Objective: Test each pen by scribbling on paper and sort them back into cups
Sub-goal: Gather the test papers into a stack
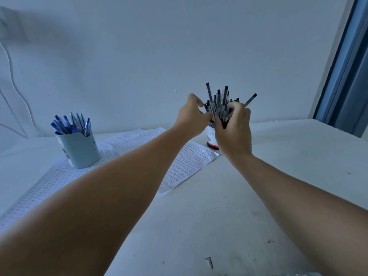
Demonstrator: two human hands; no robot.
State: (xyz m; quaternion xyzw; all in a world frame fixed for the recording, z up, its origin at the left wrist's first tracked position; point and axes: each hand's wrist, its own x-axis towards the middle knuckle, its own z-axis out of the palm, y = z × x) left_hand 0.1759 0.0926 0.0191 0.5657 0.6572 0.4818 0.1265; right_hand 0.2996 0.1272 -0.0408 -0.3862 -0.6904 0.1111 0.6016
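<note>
Black pens (220,102), bundled: left hand (191,118) and right hand (234,130) fingers curled round them, above white cup (211,139). Blue-pen cup (79,149) well left.

Bunch of black pens (220,102) upright in both hands' grip, white labelled cup (211,139) below, blue pens (69,124) in pale cup (79,150) far left, printed paper (185,162) between

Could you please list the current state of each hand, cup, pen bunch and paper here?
Left hand: curled against the black pens.
Right hand: gripping the black pens.
White cup: upright, mostly hidden.
Blue cup: upright on the paper, holding blue pens.
Paper: flat, printed.
</note>
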